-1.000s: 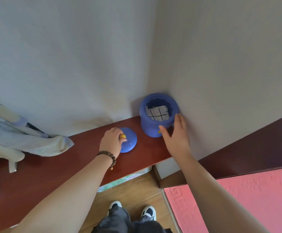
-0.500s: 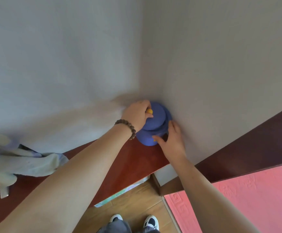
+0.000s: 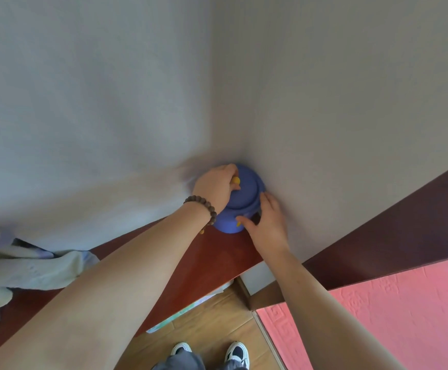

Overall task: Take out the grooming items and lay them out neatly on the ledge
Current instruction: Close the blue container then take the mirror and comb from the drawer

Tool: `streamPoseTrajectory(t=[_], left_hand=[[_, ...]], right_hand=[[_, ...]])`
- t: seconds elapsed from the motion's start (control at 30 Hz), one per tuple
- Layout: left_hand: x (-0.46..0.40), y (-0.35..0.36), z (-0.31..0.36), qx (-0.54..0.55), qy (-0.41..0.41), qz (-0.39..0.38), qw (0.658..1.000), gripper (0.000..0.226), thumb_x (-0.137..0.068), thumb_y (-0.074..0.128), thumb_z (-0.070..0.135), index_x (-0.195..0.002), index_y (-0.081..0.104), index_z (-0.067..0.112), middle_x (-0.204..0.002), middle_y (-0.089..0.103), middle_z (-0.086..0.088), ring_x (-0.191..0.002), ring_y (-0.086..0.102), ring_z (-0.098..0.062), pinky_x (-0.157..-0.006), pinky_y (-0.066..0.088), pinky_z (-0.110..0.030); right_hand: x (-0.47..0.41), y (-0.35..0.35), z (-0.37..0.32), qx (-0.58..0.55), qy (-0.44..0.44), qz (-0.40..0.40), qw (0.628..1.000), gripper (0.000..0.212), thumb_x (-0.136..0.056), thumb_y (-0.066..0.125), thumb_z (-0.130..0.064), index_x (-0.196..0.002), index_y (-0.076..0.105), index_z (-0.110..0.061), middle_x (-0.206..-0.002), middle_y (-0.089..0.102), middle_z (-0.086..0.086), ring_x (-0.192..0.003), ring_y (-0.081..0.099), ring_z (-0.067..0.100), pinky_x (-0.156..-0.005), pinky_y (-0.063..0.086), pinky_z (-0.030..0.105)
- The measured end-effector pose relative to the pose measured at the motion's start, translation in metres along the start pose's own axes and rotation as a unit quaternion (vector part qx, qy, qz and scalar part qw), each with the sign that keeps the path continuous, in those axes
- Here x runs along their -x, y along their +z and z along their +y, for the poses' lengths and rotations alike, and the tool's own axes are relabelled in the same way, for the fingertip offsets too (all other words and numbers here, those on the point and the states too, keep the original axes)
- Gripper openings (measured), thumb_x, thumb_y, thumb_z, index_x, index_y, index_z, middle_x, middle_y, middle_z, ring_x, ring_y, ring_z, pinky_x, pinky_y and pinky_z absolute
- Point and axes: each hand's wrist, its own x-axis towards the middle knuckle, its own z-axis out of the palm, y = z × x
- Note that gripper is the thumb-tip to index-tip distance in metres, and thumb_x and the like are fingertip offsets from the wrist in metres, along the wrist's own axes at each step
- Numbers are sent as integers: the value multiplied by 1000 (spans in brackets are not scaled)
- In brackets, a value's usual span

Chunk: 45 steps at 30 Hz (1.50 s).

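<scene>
A blue round jar [image 3: 228,222] stands in the corner at the far right end of the red-brown ledge [image 3: 217,252]. Its blue domed lid [image 3: 245,192] sits on top of the jar. My left hand [image 3: 214,186], with a bead bracelet at the wrist, pinches the lid's small yellow knob [image 3: 235,180]. On the jar's right side rests my right hand [image 3: 266,222], fingers spread against its wall and thumb on its front. What is inside the jar is hidden.
Pale crumpled cloth [image 3: 30,265] lies on the ledge at the left. Grey walls meet right behind the jar. A dark wooden board [image 3: 390,231] slants along the right above a pink surface [image 3: 377,316]. Wooden floor and my shoes [image 3: 236,352] show below.
My left hand lifted the lid by its knob from the ledge and set it on the open jar. My right hand stayed on the jar's side.
</scene>
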Motion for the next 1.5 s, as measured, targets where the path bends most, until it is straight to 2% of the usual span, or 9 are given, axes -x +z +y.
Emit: streamPoseTrajectory(t=[0.23, 0.4, 0.57, 0.77, 0.87, 0.97, 1.2, 1.37, 1.5], left_hand=[[-1, 7, 1, -16, -11, -1, 1000, 9, -92, 50, 15, -98, 54, 10, -89, 59, -2, -80, 50, -18, -67, 41, -33], [3, 8, 1, -7, -17, -25, 1000, 14, -94, 49, 16, -104, 51, 7, -95, 56, -5, -90, 55, -26, -69, 38, -30], [22, 1, 2, -12, -38, -21, 999, 50, -92, 54, 30, -136, 40, 10, -136, 49, -11, -122, 46, -29, -99, 42, -40], [76, -18, -13, -88, -111, 72, 987, 58, -93, 46, 43, -142, 35, 14, -147, 41, -8, -140, 30, -29, -113, 27, -44], [113, -25, -25, -114, -152, 107, 976, 60, -93, 46, 46, -141, 38, 13, -146, 43, -9, -138, 33, -29, -113, 28, -45], [161, -35, -39, -138, -202, 139, 960, 58, -91, 46, 47, -137, 43, 11, -140, 49, -11, -134, 40, -29, -110, 33, -45], [283, -65, -74, -167, -304, 194, 918, 49, -88, 50, 43, -123, 55, 8, -116, 62, -9, -111, 57, -27, -93, 48, -43], [362, -75, -106, -170, -391, 210, 880, 51, -89, 55, 41, -128, 54, 8, -130, 57, -14, -124, 50, -30, -102, 43, -47], [430, -83, -137, -162, -414, 222, 868, 49, -88, 56, 40, -125, 55, 8, -121, 61, -11, -115, 56, -28, -95, 48, -44]], right_hand=[[0, -1, 0, 10, -4, -7, 1000, 81, -85, 69, -29, -149, 23, -8, -155, 22, 2, -140, 26, 15, -102, 21, 14], [0, -2, -1, 19, -6, -15, 1000, 82, -86, 67, -30, -149, 20, -8, -156, 20, 2, -141, 25, 16, -108, 25, 22], [3, -9, 0, 49, -26, -42, 998, 80, -89, 63, -32, -150, 17, -6, -158, 15, 6, -144, 18, 18, -112, 21, 24], [15, -12, -11, 76, -112, -10, 991, 73, -92, 57, -34, -150, 20, -8, -159, 13, 7, -146, 12, 18, -117, 18, 28], [28, 2, -26, 55, -181, 2, 982, 67, -93, 55, -34, -149, 25, -11, -158, 17, 5, -146, 13, 17, -116, 27, 34], [48, 29, -44, 50, -234, -33, 970, 62, -93, 55, -32, -145, 33, -8, -156, 23, 7, -146, 16, 18, -116, 25, 34], [105, 98, -79, 40, -272, -144, 950, 59, -93, 55, -32, -145, 35, -11, -155, 27, 5, -145, 18, 17, -116, 26, 38], [148, 144, -98, 66, -279, -210, 935, 58, -96, 49, -36, -147, 30, -16, -157, 22, 1, -146, 10, 14, -116, 26, 37], [193, 187, -112, 85, -281, -231, 928, 56, -96, 49, -35, -145, 33, -14, -156, 24, 2, -146, 14, 16, -115, 28, 39]])
